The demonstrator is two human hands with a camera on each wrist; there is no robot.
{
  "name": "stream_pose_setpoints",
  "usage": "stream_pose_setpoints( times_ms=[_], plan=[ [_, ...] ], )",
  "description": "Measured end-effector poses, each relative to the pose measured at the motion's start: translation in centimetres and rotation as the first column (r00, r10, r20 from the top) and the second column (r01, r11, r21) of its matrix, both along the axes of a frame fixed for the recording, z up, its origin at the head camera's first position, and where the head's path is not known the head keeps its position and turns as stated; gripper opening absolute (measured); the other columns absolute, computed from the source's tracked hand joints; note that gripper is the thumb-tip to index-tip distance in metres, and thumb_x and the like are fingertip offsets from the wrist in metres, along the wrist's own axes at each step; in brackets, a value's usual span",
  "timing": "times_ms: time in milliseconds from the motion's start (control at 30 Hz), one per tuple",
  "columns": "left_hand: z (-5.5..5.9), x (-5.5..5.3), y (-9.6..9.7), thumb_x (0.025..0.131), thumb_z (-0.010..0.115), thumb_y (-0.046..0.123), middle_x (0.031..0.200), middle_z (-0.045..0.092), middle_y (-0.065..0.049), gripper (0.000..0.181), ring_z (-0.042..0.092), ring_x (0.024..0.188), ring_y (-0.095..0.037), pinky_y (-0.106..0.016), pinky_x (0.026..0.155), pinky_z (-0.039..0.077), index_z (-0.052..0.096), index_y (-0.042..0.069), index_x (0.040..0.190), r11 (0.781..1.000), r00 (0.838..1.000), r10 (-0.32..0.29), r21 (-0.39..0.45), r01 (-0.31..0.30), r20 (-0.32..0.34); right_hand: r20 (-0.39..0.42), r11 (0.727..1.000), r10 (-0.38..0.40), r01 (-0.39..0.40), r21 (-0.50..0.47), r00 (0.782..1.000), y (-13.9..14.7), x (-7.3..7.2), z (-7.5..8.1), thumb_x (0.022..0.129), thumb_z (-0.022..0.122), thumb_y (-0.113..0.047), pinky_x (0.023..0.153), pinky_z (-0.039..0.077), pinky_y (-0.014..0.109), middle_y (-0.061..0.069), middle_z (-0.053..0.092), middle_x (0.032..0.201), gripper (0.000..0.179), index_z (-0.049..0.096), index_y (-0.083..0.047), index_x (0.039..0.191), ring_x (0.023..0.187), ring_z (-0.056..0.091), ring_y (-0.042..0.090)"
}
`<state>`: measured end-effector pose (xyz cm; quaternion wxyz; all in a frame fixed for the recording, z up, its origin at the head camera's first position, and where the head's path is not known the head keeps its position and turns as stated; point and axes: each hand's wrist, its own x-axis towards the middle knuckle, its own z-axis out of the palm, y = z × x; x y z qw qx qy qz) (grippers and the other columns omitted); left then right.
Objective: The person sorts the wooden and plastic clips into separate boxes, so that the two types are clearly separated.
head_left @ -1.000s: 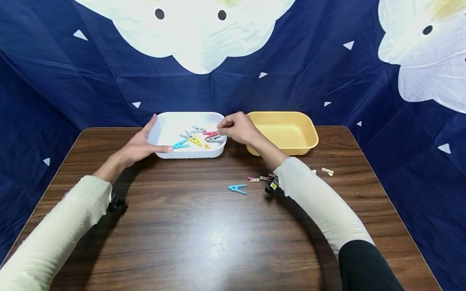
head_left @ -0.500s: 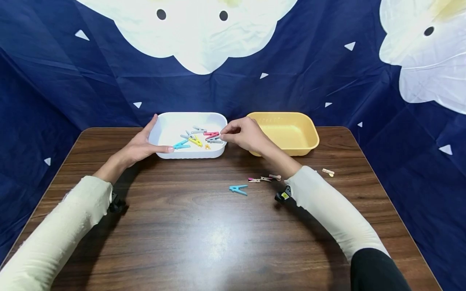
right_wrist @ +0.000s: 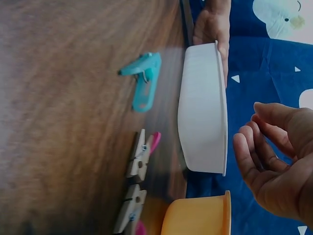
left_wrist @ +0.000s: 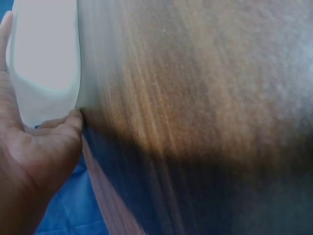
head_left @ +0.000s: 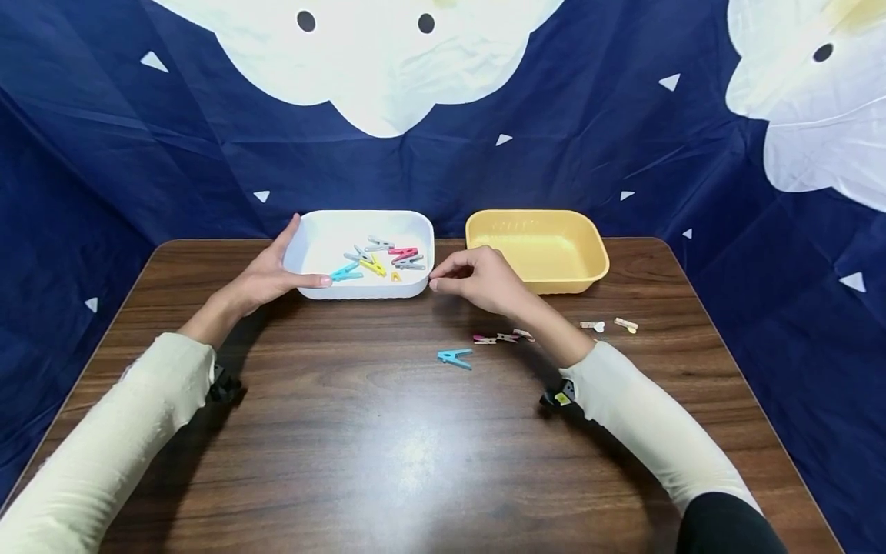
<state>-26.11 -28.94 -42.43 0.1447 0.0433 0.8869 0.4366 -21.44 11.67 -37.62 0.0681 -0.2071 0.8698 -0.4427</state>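
Observation:
My left hand (head_left: 266,275) holds the left end of the white tub (head_left: 367,293), its thumb along the front wall and fingers at the side. Beside the tub's front right corner is my right hand (head_left: 481,281), fingers loosely bent; the right wrist view shows nothing between its fingertips (right_wrist: 259,107). Inside the tub lie a blue clothespin (head_left: 345,272), a red clothespin (head_left: 404,252), a yellow clothespin (head_left: 374,266), a small orange-yellow clip (head_left: 395,276) and several grey clothespins (head_left: 379,244). Another blue clothespin (head_left: 454,358) lies on the table, in front of the tubs.
A yellow tub (head_left: 554,286) stands behind the right hand. Small wooden clothespins (head_left: 486,339) lie near the right forearm, and two more with light decorations, including one wooden clothespin (head_left: 626,325), lie farther right. Blue curtain (head_left: 443,177) hangs behind the brown table (head_left: 332,431).
My right hand has drawn back from over the tub's right end, moving right and toward me. Wooden clothespins that its arm covered now show. The left hand stays at the tub.

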Motion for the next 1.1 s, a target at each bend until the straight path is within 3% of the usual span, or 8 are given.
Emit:
stream_pose_setpoints(
  times_ms=[333,633,900,1100],
  plan=[
    [0.5,-0.2,0.0,0.093,0.095,0.033,0.189,-0.018,0.003,0.144,-0.014,0.178,-0.031,-0.064,0.144,0.002,-0.021,0.035,0.178,1.0,1.0,0.003,0.004,-0.003,-0.005,0.043,0.999,0.035,-0.035,0.011,0.998,1.2,1.6,-0.8,0.099,0.088,-0.024,0.081,0.054,0.028,0.0,0.087,0.107,0.011,0.091,-0.016,0.107,0.093,0.069,0.013],
    [0.4,-0.2,0.0,0.094,0.095,0.034,0.189,-0.018,0.004,0.143,-0.013,0.178,-0.03,-0.064,0.144,0.001,-0.02,0.034,0.178,1.0,1.0,-0.002,-0.007,0.002,0.0,0.102,0.998,0.066,-0.067,0.011,0.993,2.5,2.9,-2.0,0.099,0.089,-0.024,0.07,0.054,0.025,-0.004,0.086,0.097,0.007,0.09,-0.019,0.104,0.079,0.066,0.012],
    [0.1,-0.1,-0.1,0.093,0.095,0.035,0.189,-0.018,0.004,0.143,-0.012,0.178,-0.03,-0.064,0.144,0.001,-0.02,0.035,0.178,1.0,1.0,-0.003,-0.01,0.003,-0.008,0.138,0.993,0.106,-0.111,0.028,0.985,3.8,3.7,-3.2,0.097,0.091,-0.021,0.069,0.052,0.023,-0.001,0.089,0.102,0.012,0.091,-0.014,0.107,0.079,0.066,0.007],
    [0.0,0.0,-0.1,0.093,0.096,0.036,0.189,-0.018,0.003,0.144,-0.011,0.178,-0.031,-0.064,0.144,0.002,-0.02,0.035,0.178,1.0,1.0,-0.001,-0.016,0.001,-0.003,0.191,0.994,0.106,-0.109,0.009,0.976,4.5,4.2,-3.7,0.096,0.092,-0.018,0.063,0.055,0.024,0.001,0.086,0.091,0.009,0.09,-0.013,0.103,0.07,0.07,0.016]
  ],
)
